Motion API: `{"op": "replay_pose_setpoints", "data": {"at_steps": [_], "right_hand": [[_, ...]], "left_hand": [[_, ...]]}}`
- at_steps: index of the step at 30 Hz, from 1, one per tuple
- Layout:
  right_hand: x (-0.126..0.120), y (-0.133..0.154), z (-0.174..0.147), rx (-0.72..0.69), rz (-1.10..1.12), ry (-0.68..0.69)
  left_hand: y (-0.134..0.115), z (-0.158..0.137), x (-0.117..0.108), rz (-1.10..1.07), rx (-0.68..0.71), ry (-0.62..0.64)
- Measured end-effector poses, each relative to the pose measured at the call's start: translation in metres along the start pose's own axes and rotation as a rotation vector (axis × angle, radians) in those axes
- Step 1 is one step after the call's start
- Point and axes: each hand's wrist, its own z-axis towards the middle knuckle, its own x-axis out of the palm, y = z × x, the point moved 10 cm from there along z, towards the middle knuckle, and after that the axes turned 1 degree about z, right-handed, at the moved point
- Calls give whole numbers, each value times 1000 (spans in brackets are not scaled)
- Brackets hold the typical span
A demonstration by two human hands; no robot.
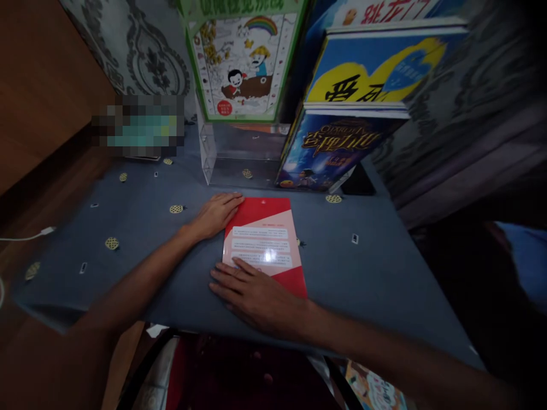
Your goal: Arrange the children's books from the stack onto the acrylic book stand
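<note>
A red and pink book (261,230) lies flat on the table, its printed text upside down to me. White text panels cross its cover, and light glares off one of them. Resting at its far left corner is my left hand (216,215), fingers stretched out and reaching over the edge. My right hand (260,296) lies flat across the near left part of the cover, its fingers extended past the left edge. Neither hand grips anything.
Beyond the book stands a clear acrylic rack (237,171) holding a green-framed picture book (243,68), a blue book (337,148) and a blue-and-yellow book (384,62). The table has a grey pineapple-print cloth (363,273). A white cable (25,236) is at left.
</note>
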Motion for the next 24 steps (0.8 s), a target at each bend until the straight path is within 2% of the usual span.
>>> {"op": "replay_pose_setpoints", "data": {"at_steps": [4, 7, 10, 16, 18, 21, 24], "right_hand": [[-5, 0, -8, 36, 42, 17], [-13, -14, -20, 93, 91, -19], [-24, -51, -34, 206, 88, -86], [-62, -154, -55, 458, -19, -248], [-71, -174, -58, 508, -50, -283], [-75, -183, -59, 542, -92, -301], [-74, -179, -60, 565, -127, -311]], "left_hand": [[-2, -1, -1, 2, 25, -27], [-1, -2, -2, 17, 20, -59], [0, -2, -1, 22, 22, -71], [0, -2, -2, 43, 11, -46], [-1, -2, -2, 58, 7, -40], [-3, -2, -4, 97, 3, -39], [-7, -1, -5, 135, 14, -34]]}}
